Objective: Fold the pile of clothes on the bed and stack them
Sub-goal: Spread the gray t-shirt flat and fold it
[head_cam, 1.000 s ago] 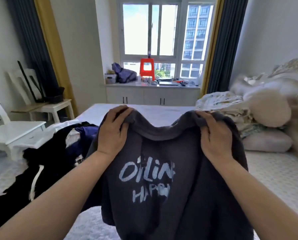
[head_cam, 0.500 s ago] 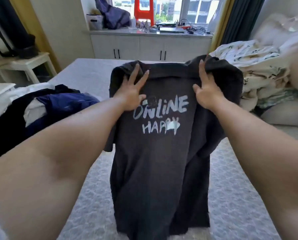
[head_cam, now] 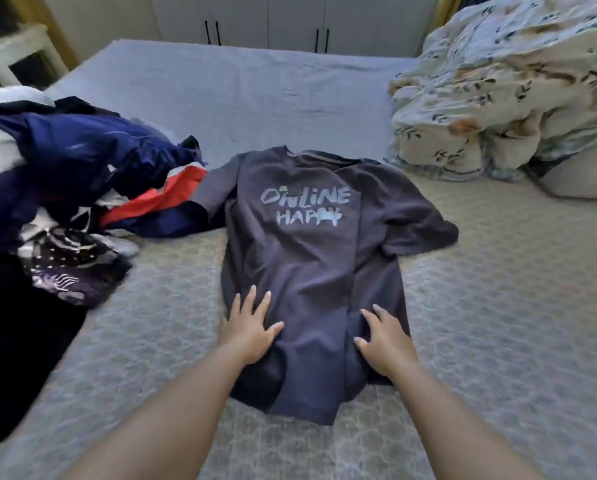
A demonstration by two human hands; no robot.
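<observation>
A dark grey T-shirt (head_cam: 318, 244) with pale "ONLINE HAPPY" lettering lies spread on the bed (head_cam: 498, 306), collar away from me, print facing up. My left hand (head_cam: 248, 323) rests flat on the shirt's lower left part, fingers straight and spread. On the lower right part lies my right hand (head_cam: 383, 337), fingers also spread. The right sleeve lies out to the side; the left sleeve partly lies under the pile of clothes (head_cam: 65, 202) at the left, a heap of navy, black, red and white garments.
A bunched floral quilt (head_cam: 498, 98) and a pillow (head_cam: 581, 181) fill the bed's far right. White cabinets (head_cam: 273, 19) stand beyond the bed's far edge, and a white table (head_cam: 16, 46) at the far left. Bare bed surface lies around the shirt.
The shirt went from being held up by the shoulders to lying flat on the bed. Both hands let go of the collar area and moved down onto its lower part. The view tilted downward.
</observation>
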